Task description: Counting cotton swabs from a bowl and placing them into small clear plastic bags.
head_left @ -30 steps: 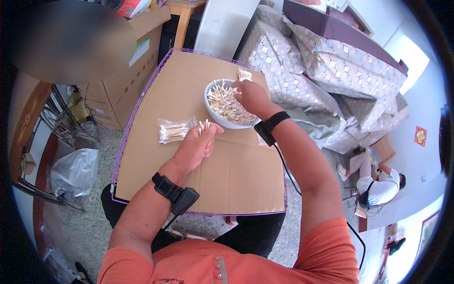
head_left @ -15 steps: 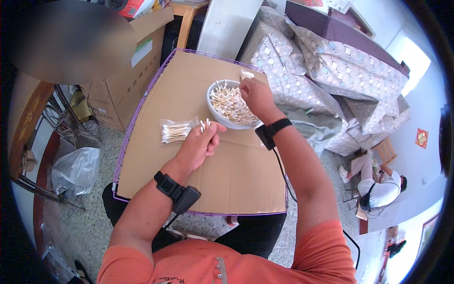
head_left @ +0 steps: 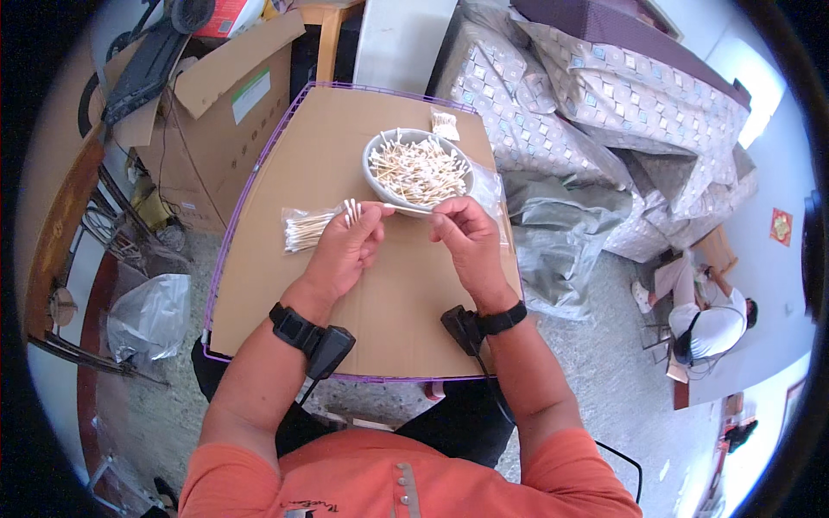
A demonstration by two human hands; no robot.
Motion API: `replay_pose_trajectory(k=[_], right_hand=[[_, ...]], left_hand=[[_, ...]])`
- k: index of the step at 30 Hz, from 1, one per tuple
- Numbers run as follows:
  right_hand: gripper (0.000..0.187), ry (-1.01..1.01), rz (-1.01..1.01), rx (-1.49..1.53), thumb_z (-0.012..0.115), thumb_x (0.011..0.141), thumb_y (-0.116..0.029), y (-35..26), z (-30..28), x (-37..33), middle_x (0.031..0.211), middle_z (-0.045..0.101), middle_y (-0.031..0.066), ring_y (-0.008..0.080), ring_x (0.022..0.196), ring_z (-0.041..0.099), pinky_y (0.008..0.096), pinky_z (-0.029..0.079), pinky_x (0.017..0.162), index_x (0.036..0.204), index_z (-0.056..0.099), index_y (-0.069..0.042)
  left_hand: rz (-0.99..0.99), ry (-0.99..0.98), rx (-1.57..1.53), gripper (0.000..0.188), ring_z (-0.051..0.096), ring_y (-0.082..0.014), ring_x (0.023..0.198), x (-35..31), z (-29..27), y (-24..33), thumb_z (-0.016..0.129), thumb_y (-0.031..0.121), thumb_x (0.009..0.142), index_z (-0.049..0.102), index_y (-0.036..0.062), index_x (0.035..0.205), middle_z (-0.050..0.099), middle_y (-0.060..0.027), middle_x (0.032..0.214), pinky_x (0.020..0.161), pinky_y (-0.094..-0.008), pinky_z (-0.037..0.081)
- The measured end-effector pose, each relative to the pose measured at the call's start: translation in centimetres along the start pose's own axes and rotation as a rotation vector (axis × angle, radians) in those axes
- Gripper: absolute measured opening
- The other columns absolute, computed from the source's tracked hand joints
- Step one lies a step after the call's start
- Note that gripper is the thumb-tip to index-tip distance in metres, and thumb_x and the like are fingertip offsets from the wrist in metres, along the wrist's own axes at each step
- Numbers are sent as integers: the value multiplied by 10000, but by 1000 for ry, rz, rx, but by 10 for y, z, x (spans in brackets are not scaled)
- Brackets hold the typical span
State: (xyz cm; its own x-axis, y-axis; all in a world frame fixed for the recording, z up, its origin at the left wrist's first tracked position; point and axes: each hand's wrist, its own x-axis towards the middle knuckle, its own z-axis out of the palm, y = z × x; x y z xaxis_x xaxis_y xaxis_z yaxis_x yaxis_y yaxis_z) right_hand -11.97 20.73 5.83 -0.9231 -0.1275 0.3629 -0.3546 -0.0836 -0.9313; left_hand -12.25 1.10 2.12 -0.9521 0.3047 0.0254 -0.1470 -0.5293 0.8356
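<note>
My left hand (head_left: 344, 250) is closed round several cotton swabs, their white tips standing up past the thumb. My right hand (head_left: 471, 246) pinches one end of a single cotton swab (head_left: 410, 210), which lies level between both hands, its other end at my left fingertips. Just beyond them a grey bowl (head_left: 371, 183) is heaped with loose cotton swabs (head_left: 419, 171). Beside my left hand lies a clear bag of cotton swabs (head_left: 306, 231). A smaller pack of swabs (head_left: 445, 126) is behind the bowl, and clear plastic (head_left: 490, 188) lies right of it.
The cardboard tabletop (head_left: 363, 328) has a purple wire rim. A large carton (head_left: 220, 129) stands at the left, wrapped furniture (head_left: 518, 112) at the far right. Cables run from both wristbands. Another person (head_left: 717, 324) sits farther right.
My right hand has come back from behind the bowl toward my left hand, and a swab now spans between them. The small pack behind the bowl is uncovered. The view has shifted slightly.
</note>
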Motion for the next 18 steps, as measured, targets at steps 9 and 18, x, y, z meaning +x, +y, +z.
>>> replay_pose_trajectory(k=[9, 18], right_hand=[[60, -21, 76, 34, 627, 898, -33, 21, -1, -7, 824, 575, -47, 36, 728, 527, 190, 442, 645, 934, 585, -55], [69, -61, 66, -32, 621, 903, -28, 29, -5, -14, 846, 569, -56, 26, 761, 514, 187, 431, 666, 956, 587, -55]], left_hand=[[-29, 51, -20, 285, 352, -17, 509, 1, -1, -1, 549, 353, 965, 608, 76, 995, 496, 49, 697, 442, -179, 281], [-18, 52, 24, 230, 364, -19, 484, 1, 0, -3, 582, 294, 952, 604, 65, 958, 518, 40, 683, 431, -176, 289]])
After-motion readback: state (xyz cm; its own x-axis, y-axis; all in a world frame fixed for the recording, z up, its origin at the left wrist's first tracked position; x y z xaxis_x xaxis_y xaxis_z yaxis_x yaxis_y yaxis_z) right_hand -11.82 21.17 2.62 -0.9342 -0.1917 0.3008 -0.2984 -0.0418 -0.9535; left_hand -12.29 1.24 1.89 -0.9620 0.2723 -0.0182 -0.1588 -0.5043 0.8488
